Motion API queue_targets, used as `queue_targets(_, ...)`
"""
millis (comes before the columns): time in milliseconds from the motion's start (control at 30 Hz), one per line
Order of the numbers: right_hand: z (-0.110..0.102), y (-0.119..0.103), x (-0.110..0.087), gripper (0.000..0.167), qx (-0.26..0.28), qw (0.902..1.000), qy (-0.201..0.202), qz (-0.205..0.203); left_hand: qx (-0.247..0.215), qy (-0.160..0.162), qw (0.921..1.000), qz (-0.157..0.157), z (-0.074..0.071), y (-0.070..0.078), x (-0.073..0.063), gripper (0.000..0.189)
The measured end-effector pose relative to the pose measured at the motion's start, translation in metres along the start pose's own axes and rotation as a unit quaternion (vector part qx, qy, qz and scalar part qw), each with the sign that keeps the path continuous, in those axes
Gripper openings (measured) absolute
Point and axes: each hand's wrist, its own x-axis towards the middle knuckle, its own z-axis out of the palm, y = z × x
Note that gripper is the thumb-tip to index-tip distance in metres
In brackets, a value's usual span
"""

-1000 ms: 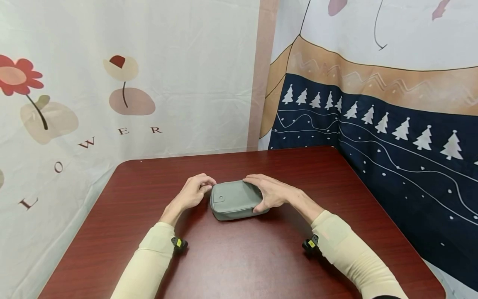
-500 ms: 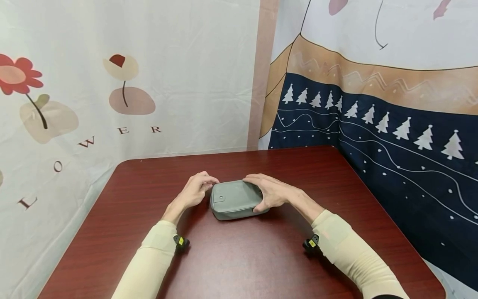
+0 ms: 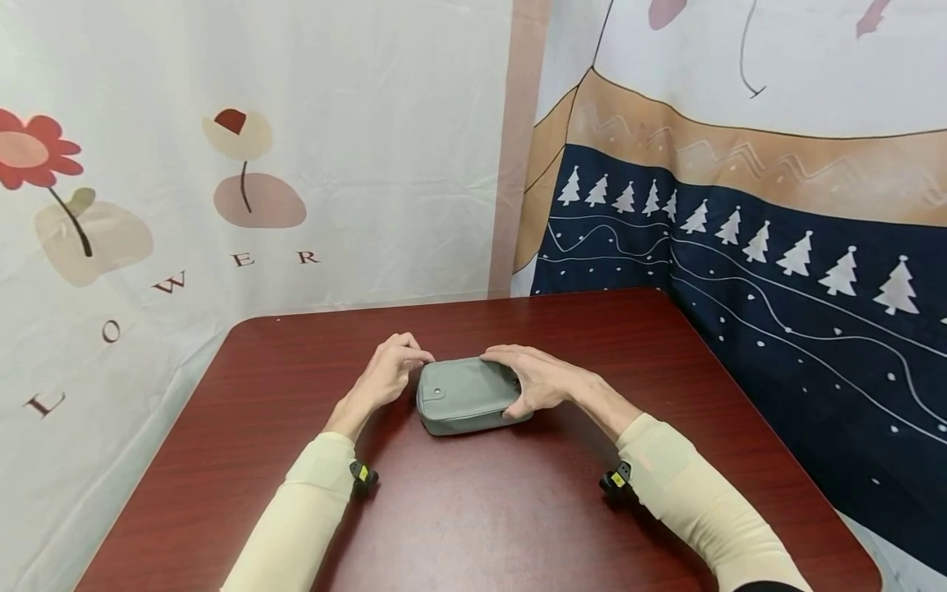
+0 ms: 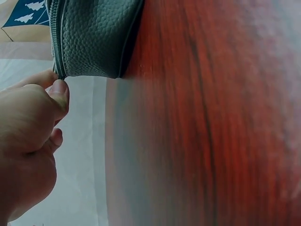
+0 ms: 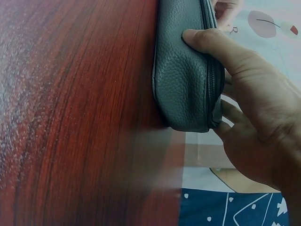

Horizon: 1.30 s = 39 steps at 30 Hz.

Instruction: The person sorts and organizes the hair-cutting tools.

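A grey-green zippered pouch of pebbled leather lies flat on the table, with a snap tab on its top left. My right hand grips its right end, the thumb pressing the near side and the fingers over the far side. At the back left corner my left hand pinches the end of the zipper between thumb and forefinger; the zipper pull itself is hidden by the fingertips. The zipper track runs along the pouch's upper edge in both wrist views.
The dark red wood-grain table has rounded corners. Behind it hangs a pale curtain with flower prints and letters. A navy curtain with white trees hangs along the right side.
My left hand has shifted slightly away and to the right, along the pouch's back left corner. The right hand and the pouch stay nearly still.
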Motion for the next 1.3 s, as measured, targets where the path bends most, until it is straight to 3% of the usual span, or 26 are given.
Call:
queue_targets(67,0.001,0.0,0.0,0.103,-0.003,1.0,-0.001,-0.001,-0.014,0.012,0.9995,0.027,0.002,-0.006,0.0,0.033)
queue_targets(133,0.001,0.0,0.001,0.103,-0.005,1.0,-0.003,0.0,-0.035,0.027,0.9974,0.056,0.009,-0.024,0.001,0.033)
queue_targets(200,0.001,0.0,0.001,0.103,-0.006,1.0,-0.004,0.001,-0.04,0.034,0.9965,0.065,0.01,-0.026,0.001,0.032)
queue_targets(300,0.001,-0.001,0.002,0.103,-0.002,1.0,-0.007,0.004,-0.037,0.033,0.9976,0.048,0.009,-0.024,0.0,0.027)
queue_targets(367,0.001,-0.002,0.002,0.103,-0.004,0.9999,-0.008,0.01,-0.023,0.019,0.9994,0.017,0.001,-0.007,-0.002,0.026)
queue_targets(500,0.002,-0.003,0.002,0.103,-0.029,0.9994,-0.005,0.018,-0.011,0.002,0.9994,-0.032,-0.003,0.0,-0.006,0.022)
queue_targets(633,0.002,-0.004,0.002,0.102,-0.058,0.9981,0.005,0.017,-0.014,-0.009,0.9987,-0.049,-0.007,0.003,-0.009,0.021)
queue_targets(967,0.0,-0.002,0.0,0.102,-0.017,0.9996,-0.01,0.021,-0.031,-0.01,0.9989,-0.035,-0.01,0.005,-0.013,0.023)
queue_targets(1133,-0.001,-0.009,0.004,0.106,-0.062,0.9978,-0.017,0.016,-0.031,0.003,0.9993,-0.02,-0.008,0.004,-0.015,0.022)
queue_targets(1300,0.0,-0.017,0.011,0.114,-0.105,0.994,-0.031,-0.004,-0.057,0.021,0.9978,0.027,-0.007,-0.003,-0.019,0.02)
